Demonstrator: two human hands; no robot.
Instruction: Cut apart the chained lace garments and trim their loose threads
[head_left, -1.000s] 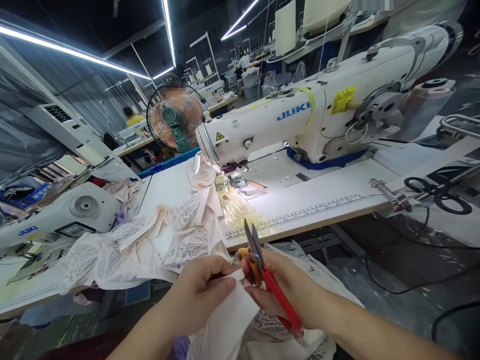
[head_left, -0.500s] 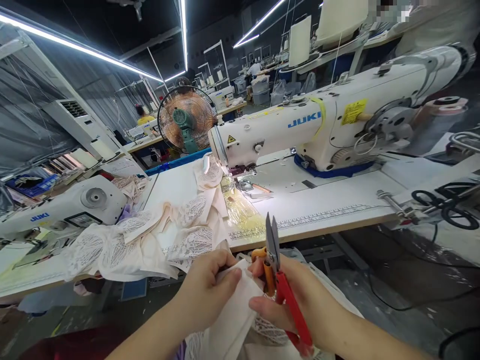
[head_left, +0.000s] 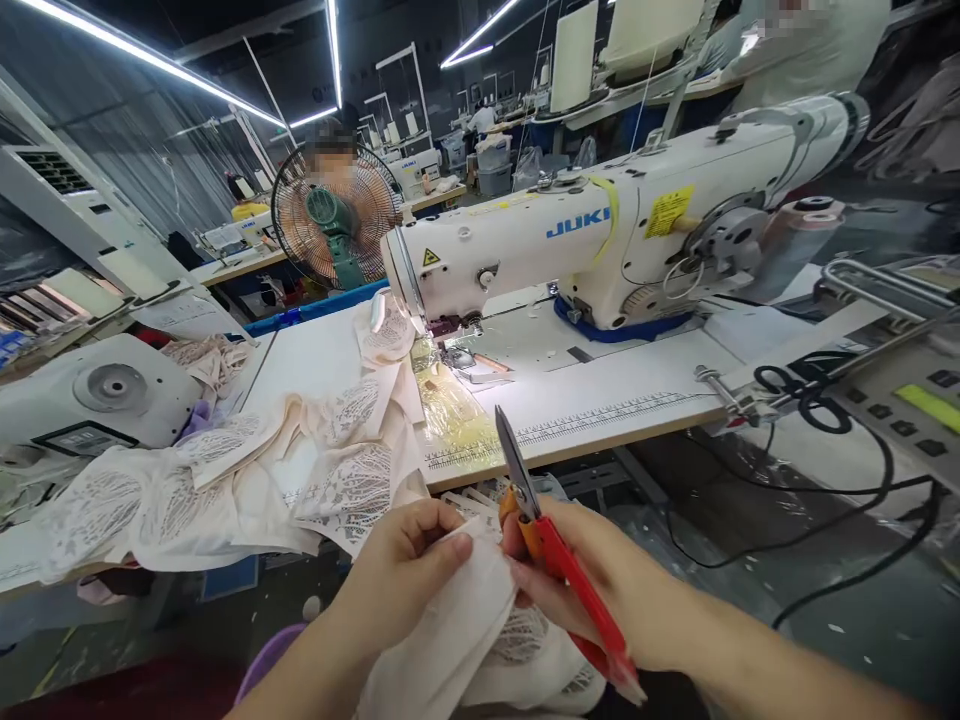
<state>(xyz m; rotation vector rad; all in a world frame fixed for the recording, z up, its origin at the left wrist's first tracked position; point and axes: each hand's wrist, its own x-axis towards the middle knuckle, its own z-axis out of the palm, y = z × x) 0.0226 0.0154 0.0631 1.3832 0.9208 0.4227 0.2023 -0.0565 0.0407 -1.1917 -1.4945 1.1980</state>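
Note:
My left hand point(head_left: 409, 570) pinches the edge of a cream fabric piece point(head_left: 450, 640) between thumb and fingers, in front of the table edge. Red-handled scissors point(head_left: 574, 580) with an orange grip lie in my right hand point(head_left: 592, 570), blades pointing up and away, closed together. Its fingertips also meet the fabric's right side. Lace panels show on the cloth hanging below my hands. More cream lace garment pieces point(head_left: 345, 470) lie in a chain across the table to the left and up to the sewing machine's needle area.
A white sewing machine point(head_left: 517, 250) stands on the table point(head_left: 600, 390), which has a printed ruler edge. Another machine point(head_left: 97, 390) sits at left. A fan point(head_left: 337, 215) and a seated person are behind. Cables point(head_left: 817, 490) and a control box point(head_left: 915, 400) are at right.
The scissor blades, slightly apart before, are now together. The view has swung right, so the machine and table appear farther left. Both hands keep their hold.

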